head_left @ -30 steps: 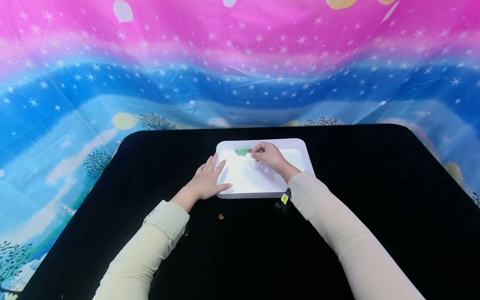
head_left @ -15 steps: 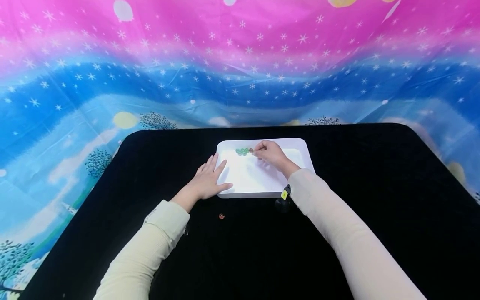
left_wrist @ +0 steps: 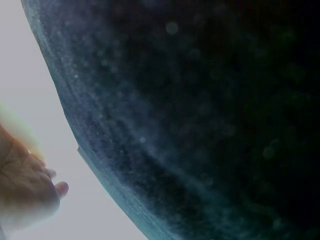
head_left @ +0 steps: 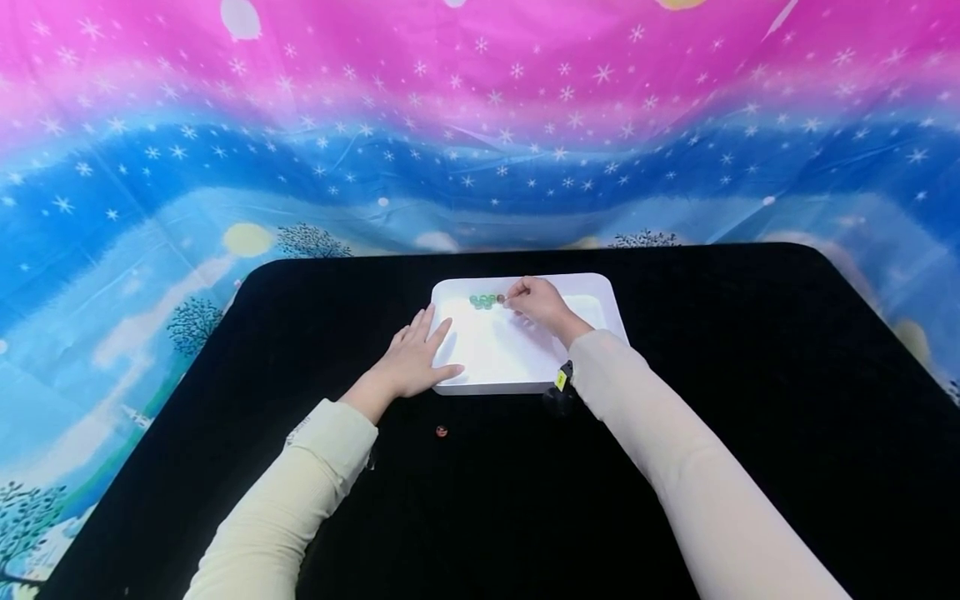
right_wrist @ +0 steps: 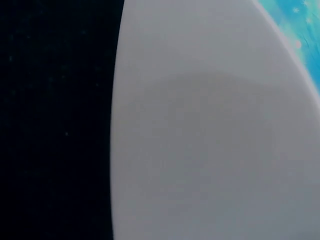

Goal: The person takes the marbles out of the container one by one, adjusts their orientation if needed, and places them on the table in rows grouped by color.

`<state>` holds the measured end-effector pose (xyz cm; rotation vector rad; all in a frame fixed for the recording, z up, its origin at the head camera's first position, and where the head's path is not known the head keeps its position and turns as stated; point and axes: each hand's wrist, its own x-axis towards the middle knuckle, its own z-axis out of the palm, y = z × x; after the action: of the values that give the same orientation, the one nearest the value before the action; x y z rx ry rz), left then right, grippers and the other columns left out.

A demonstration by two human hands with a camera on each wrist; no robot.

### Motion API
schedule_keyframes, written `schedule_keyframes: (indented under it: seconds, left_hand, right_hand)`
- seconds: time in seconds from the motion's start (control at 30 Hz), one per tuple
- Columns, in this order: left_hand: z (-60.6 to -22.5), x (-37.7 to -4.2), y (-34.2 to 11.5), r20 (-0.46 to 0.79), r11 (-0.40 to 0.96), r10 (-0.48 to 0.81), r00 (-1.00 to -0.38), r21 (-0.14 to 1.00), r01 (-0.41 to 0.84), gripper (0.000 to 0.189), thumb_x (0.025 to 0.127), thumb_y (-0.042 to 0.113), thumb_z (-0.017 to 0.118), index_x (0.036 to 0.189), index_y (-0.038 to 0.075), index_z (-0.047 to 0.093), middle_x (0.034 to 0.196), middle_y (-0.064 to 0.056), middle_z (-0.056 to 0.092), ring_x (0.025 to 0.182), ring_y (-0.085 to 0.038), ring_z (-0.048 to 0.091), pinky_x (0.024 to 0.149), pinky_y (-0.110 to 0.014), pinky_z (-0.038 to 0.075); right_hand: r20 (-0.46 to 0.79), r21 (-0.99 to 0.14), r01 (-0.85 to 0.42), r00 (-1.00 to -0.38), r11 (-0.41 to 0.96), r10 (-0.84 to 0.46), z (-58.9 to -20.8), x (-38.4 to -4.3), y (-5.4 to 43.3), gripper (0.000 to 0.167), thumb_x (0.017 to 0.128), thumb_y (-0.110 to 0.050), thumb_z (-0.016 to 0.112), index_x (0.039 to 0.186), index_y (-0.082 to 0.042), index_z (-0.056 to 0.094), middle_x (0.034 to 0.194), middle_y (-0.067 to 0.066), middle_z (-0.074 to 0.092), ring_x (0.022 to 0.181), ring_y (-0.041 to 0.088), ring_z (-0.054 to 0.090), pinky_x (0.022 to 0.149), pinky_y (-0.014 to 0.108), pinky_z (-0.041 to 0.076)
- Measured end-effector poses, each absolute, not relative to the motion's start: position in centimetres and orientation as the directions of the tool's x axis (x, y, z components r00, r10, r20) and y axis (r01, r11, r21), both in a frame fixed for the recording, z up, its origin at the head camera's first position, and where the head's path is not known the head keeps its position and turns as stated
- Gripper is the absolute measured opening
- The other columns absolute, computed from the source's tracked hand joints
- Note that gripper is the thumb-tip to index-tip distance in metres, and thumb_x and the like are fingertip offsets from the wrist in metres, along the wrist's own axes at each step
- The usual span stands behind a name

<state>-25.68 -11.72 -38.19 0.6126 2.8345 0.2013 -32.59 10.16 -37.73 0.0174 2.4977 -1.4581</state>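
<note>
On the black tabletop stands a shallow white tray (head_left: 495, 389). My left hand (head_left: 408, 358) rests on its left edge with fingers and thumb spread. Over the back part of the tray, my right hand (head_left: 536, 302) pinches a reddish-brown marble (head_left: 500, 298) between thumb and fingers. Several green marbles (head_left: 482, 302) are clustered just left of that marble, on the tray floor. The left wrist view has part of a hand (left_wrist: 30, 187) at its lower left. The right wrist view takes in the tray's white surface (right_wrist: 200, 150) but no fingers.
A second reddish marble (head_left: 442, 432) lies on the black cloth (head_left: 480, 517) in front of the tray. A patterned pink and blue backdrop (head_left: 480, 167) hangs behind the table. A small black device with a yellow tag (head_left: 561, 381) hangs under my right wrist.
The right fingertips have drawn slightly right, so more of the reddish-brown marble shows. My left hand and the green marbles keep their places.
</note>
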Motion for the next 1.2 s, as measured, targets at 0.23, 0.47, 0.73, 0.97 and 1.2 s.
schedule_keyframes:
  seconds: [0.23, 0.47, 0.73, 0.97, 1.2]
  left_hand:
    - [-38.3, -25.9, -11.9, -0.184, 0.899, 0.43, -0.884, 0.178, 0.4, 0.079, 0.082, 0.06, 0.037, 0.14, 0.016, 0.006, 0.142, -0.012, -0.015, 0.129, -0.028, -0.007, 0.1, -0.047, 0.007]
    - [-38.3, -25.9, -12.0, -0.192, 0.899, 0.43, -0.882, 0.184, 0.398, 0.08, 0.081, 0.06, 0.037, 0.14, 0.017, 0.005, 0.141, -0.011, -0.016, 0.128, -0.026, -0.011, 0.1, -0.046, 0.006]
    - [-38.2, -25.9, -12.0, -0.197, 0.902, 0.423, -0.884, 0.189, 0.389, 0.079, 0.082, 0.06, 0.037, 0.14, 0.016, 0.006, 0.141, -0.011, -0.016, 0.128, -0.026, -0.01, 0.1, -0.047, 0.005]
    - [-38.3, -25.8, -12.0, -0.204, 0.902, 0.42, -0.884, 0.197, 0.383, 0.079, 0.081, 0.06, 0.037, 0.14, 0.018, 0.005, 0.141, -0.009, -0.018, 0.128, -0.025, -0.011, 0.1, -0.046, 0.005]
    - [-38.3, -25.8, -12.0, -0.202, 0.899, 0.427, -0.881, 0.198, 0.39, 0.08, 0.081, 0.061, 0.037, 0.14, 0.019, 0.004, 0.141, -0.008, -0.019, 0.128, -0.024, -0.013, 0.1, -0.045, 0.004]
  right_hand:
    - [-0.225, -0.851, 0.13, -0.966, 0.509, -0.128, -38.0, -32.9, 10.4, 0.015, 0.085, -0.013, 0.054, 0.097, -0.004, 0.053, 0.09, 0.01, 0.054, 0.081, 0.022, 0.053, 0.065, 0.03, 0.044]
    - [-0.248, -0.848, 0.135, -0.956, 0.512, -0.159, -38.3, -33.1, 10.4, 0.018, 0.084, -0.012, 0.054, 0.1, -0.005, 0.052, 0.086, 0.01, 0.052, 0.073, 0.02, 0.049, 0.061, 0.029, 0.042]
    - [-0.275, -0.843, 0.156, -0.947, 0.514, -0.164, -38.4, -33.4, 10.3, 0.021, 0.083, -0.01, 0.055, 0.104, -0.005, 0.052, 0.085, 0.01, 0.052, 0.07, 0.02, 0.047, 0.061, 0.029, 0.041]
    - [-0.284, -0.836, 0.155, -0.943, 0.527, -0.172, -38.6, -33.5, 10.4, 0.024, 0.083, -0.011, 0.055, 0.107, -0.006, 0.053, 0.086, 0.01, 0.051, 0.073, 0.02, 0.048, 0.061, 0.029, 0.041]
    - [-0.281, -0.813, 0.139, -0.944, 0.565, -0.173, -38.7, -33.8, 10.5, 0.023, 0.083, -0.011, 0.055, 0.107, -0.008, 0.054, 0.09, 0.008, 0.046, 0.078, 0.02, 0.051, 0.06, 0.028, 0.04]
